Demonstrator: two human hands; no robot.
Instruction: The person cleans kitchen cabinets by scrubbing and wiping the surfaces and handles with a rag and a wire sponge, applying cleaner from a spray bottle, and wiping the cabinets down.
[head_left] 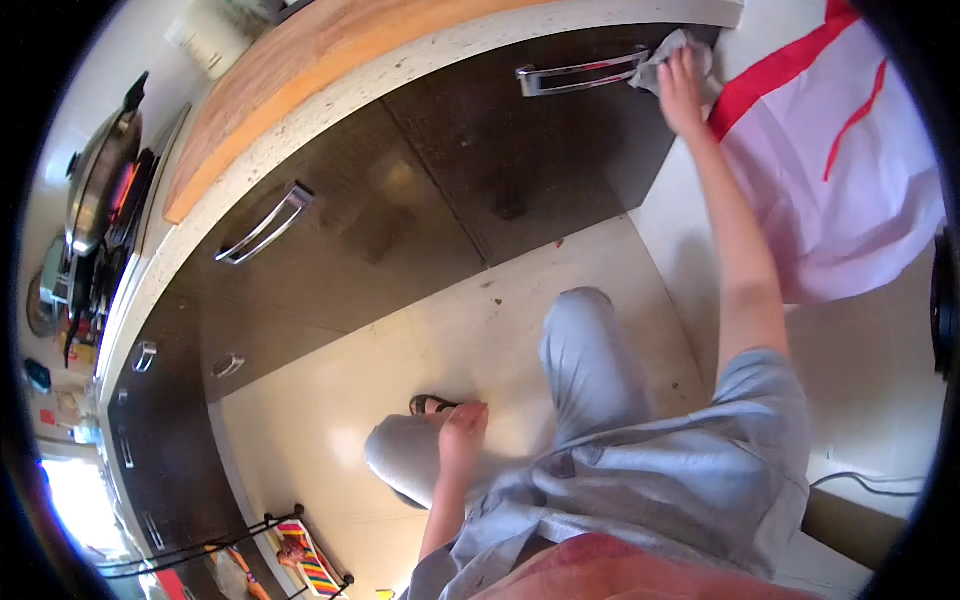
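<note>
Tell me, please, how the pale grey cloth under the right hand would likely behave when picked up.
The pale grey cloth is probably floppy, since it bunches into soft folds under the right hand. It is likely light, as it looks small and thin beside the chrome handle. It seems unlikely to roll, given its crumpled, irregular outline.

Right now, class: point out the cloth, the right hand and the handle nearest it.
Cloth (651, 71), head view: crumpled left side.
Right hand (682, 96), head view: its back.
Handle (585, 86), head view: bar's middle.
</note>
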